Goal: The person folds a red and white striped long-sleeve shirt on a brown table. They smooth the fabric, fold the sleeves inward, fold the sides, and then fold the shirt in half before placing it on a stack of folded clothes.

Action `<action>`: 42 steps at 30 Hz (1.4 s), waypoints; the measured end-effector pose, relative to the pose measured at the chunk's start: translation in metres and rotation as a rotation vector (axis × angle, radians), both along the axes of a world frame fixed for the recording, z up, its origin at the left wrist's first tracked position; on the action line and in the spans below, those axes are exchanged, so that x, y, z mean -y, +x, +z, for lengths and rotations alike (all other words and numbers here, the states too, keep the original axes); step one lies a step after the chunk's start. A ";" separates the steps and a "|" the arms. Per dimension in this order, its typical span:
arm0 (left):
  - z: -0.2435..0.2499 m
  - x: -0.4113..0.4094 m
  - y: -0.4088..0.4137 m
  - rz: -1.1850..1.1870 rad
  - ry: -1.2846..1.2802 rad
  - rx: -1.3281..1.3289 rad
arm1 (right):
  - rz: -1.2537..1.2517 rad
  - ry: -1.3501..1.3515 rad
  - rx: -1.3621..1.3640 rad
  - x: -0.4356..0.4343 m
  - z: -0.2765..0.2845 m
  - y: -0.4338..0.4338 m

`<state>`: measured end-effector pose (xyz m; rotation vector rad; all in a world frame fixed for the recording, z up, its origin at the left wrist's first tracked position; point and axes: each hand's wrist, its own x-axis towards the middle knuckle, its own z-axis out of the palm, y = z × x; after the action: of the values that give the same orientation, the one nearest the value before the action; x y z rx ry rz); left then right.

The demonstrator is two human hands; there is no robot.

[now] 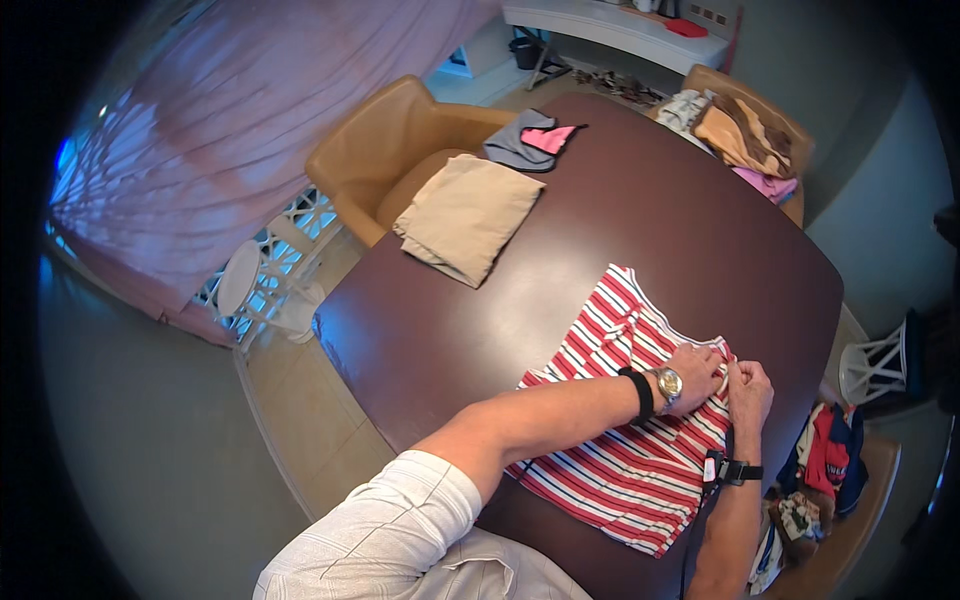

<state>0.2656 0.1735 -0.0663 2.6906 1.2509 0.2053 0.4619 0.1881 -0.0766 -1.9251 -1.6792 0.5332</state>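
Note:
A red, white and navy striped knit shirt (pixel 600 480) lies spread on the dark brown table (pixel 600 202), its white-edged neckline turned away from me. My left hand (pixel 691 379), with a wristwatch and a black band at the wrist, rests on the shirt near the right end of the neckline. Close beside it, my right hand (pixel 748 382), with a black strap at the wrist, pinches the shirt's edge at the right shoulder. The left fingertips touch the cloth there, but their grip is partly hidden.
Folded beige cloth (pixel 469 217) and a grey and pink cloth item (pixel 532 140) lie at the table's far left. A tan armchair (pixel 382 150) stands beside them. Clothes are heaped on chairs at the far right (pixel 742 135) and near right (pixel 825 465).

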 end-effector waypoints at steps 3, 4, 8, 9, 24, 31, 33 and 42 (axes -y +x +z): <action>0.004 -0.001 -0.002 0.010 -0.065 -0.008 | 0.040 0.013 0.063 -0.006 -0.002 -0.004; 0.001 -0.001 -0.004 0.012 -0.067 0.016 | 0.047 0.027 0.077 -0.007 -0.002 -0.004; 0.002 -0.008 -0.009 -0.057 -0.060 0.054 | 0.056 0.116 0.063 -0.011 -0.012 0.006; 0.004 -0.010 -0.010 -0.075 -0.074 0.050 | 0.056 0.150 0.050 -0.012 -0.013 0.007; 0.017 -0.037 0.001 -0.099 -0.324 -0.091 | 0.071 0.209 0.153 -0.014 -0.021 0.011; 0.019 -0.046 0.003 -0.093 -0.389 -0.134 | 0.181 0.171 0.179 0.010 -0.001 0.008; 0.020 -0.047 0.003 -0.094 -0.384 -0.130 | 0.188 0.087 0.202 0.019 0.009 -0.001; 0.025 -0.049 0.003 -0.083 -0.444 -0.129 | 0.193 0.202 0.272 0.028 -0.007 -0.004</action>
<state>0.2686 0.2224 -0.0416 2.3895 1.0613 -0.2349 0.4582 0.1599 -0.0834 -1.7612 -2.0196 0.1662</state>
